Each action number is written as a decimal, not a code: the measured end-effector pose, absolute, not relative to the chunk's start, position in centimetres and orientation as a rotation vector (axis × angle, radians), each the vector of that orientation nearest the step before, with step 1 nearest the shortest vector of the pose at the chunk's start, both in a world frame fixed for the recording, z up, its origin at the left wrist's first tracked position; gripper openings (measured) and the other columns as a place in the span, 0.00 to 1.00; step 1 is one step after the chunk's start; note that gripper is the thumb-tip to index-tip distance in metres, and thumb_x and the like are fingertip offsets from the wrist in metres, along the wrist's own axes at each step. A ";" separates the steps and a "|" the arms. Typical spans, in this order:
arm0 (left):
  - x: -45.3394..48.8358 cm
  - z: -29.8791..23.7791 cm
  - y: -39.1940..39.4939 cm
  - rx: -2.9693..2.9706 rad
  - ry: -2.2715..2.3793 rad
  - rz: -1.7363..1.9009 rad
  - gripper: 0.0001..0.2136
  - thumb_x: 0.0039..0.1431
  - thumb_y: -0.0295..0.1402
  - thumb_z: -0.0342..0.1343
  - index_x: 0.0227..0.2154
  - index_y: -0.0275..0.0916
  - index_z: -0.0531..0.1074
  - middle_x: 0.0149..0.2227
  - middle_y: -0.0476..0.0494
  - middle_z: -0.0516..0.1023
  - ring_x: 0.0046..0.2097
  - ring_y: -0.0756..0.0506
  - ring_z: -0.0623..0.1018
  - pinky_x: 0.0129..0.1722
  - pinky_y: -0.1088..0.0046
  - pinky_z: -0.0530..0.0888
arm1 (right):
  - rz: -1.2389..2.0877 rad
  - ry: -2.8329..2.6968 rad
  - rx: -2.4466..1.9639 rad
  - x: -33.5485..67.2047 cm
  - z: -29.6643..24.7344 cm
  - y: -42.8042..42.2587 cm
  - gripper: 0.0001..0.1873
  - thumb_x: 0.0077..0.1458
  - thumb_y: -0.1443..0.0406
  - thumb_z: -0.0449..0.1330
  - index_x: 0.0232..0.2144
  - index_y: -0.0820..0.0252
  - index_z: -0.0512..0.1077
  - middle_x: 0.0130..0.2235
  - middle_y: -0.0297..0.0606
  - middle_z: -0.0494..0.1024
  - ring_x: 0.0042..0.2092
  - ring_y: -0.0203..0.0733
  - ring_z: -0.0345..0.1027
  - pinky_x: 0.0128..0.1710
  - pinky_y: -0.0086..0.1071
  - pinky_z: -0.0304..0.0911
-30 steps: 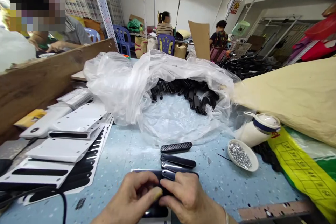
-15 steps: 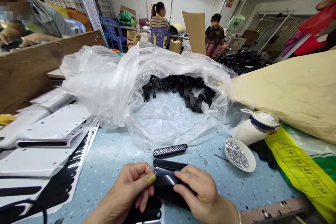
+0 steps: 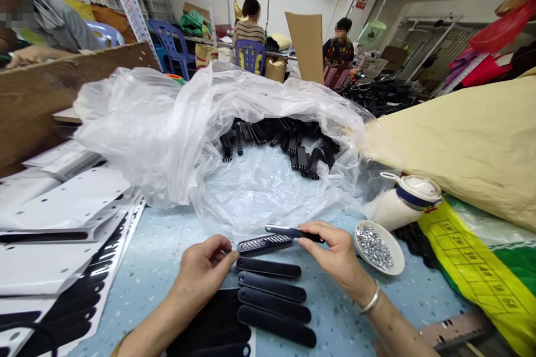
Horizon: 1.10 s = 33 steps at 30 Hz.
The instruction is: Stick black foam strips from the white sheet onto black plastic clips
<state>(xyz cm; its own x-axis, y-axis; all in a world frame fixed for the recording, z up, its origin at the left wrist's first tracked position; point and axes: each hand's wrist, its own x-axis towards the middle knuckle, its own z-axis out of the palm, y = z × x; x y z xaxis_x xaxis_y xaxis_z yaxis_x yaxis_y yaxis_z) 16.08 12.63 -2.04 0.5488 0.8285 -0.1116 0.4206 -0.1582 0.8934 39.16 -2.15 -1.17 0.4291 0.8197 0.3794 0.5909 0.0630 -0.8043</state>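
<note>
My right hand pinches a smooth black plastic strip with rounded ends between thumb and fingers. It is held slightly above a lattice-patterned black strip, overlapping its right part in view. At that patterned strip's left end is my left hand, its thumb and curled fingers closed at the tip. Below, several smooth black strips lie in a column on the speckled blue table. Under my left forearm is a sheet of black strip shapes, partly hidden.
Black strips fill a clear plastic bag ahead. To the right stand a dish of small silver pieces and a tipped white bottle. White sheets are stacked left, beside a cardboard wall. Other people sit beyond.
My right hand has moved up and right, lifting a smooth strip over the patterned one. My left hand has moved up to the patterned strip's end. The column of smooth strips is now uncovered.
</note>
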 end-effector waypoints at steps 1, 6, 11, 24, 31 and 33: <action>16.2 -2.3 12.5 1.811 1.013 0.466 0.10 0.49 0.41 0.58 0.23 0.38 0.74 0.17 0.53 0.68 0.22 0.49 0.68 0.24 0.75 0.65 | 0.277 -1.264 -1.626 39.4 -1.6 -1.6 0.07 0.53 0.69 0.65 0.36 0.58 0.80 0.36 0.42 0.83 0.38 0.46 0.78 0.38 0.35 0.73; 16.1 -3.2 11.3 1.906 0.917 0.293 0.12 0.55 0.38 0.52 0.24 0.38 0.74 0.19 0.52 0.68 0.24 0.49 0.68 0.25 0.75 0.64 | 0.329 -1.336 -1.598 38.8 -3.4 0.1 0.08 0.53 0.69 0.64 0.36 0.60 0.81 0.37 0.43 0.84 0.38 0.47 0.79 0.40 0.38 0.74; 15.7 -3.4 11.4 1.902 0.984 0.338 0.10 0.54 0.38 0.53 0.24 0.37 0.73 0.18 0.52 0.68 0.23 0.49 0.68 0.24 0.75 0.64 | 0.365 -1.422 -1.604 38.3 -3.6 -0.6 0.08 0.52 0.70 0.64 0.36 0.60 0.80 0.35 0.42 0.83 0.37 0.47 0.78 0.39 0.38 0.74; 16.4 -4.6 11.9 1.672 1.017 0.451 0.12 0.50 0.36 0.57 0.35 0.36 0.79 0.22 0.48 0.76 0.24 0.48 0.73 0.25 0.74 0.70 | 0.323 -1.521 -1.519 36.8 -3.8 0.8 0.08 0.53 0.70 0.63 0.37 0.60 0.79 0.35 0.42 0.83 0.36 0.46 0.78 0.38 0.38 0.73; 16.3 -4.3 12.0 1.720 0.999 0.425 0.11 0.53 0.35 0.56 0.35 0.36 0.79 0.24 0.48 0.76 0.25 0.47 0.74 0.26 0.74 0.70 | 0.340 -1.519 -1.533 36.6 -4.2 0.8 0.08 0.53 0.70 0.63 0.38 0.59 0.79 0.36 0.42 0.83 0.37 0.47 0.77 0.38 0.38 0.73; 16.3 -4.3 12.0 1.725 1.002 0.426 0.11 0.53 0.35 0.56 0.35 0.36 0.79 0.24 0.47 0.77 0.26 0.47 0.75 0.27 0.73 0.71 | 0.344 -1.522 -1.538 36.6 -4.2 0.8 0.09 0.53 0.70 0.63 0.38 0.58 0.79 0.36 0.42 0.83 0.37 0.47 0.77 0.38 0.39 0.73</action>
<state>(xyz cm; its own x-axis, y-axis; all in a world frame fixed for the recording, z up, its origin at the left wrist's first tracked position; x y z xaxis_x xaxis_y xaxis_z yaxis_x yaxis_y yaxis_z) 16.34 11.96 -4.27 0.5862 0.7895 -0.1817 0.4166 -0.1014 0.9034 36.61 0.76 -4.19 0.1981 0.8989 0.3907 0.6430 0.1817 -0.7440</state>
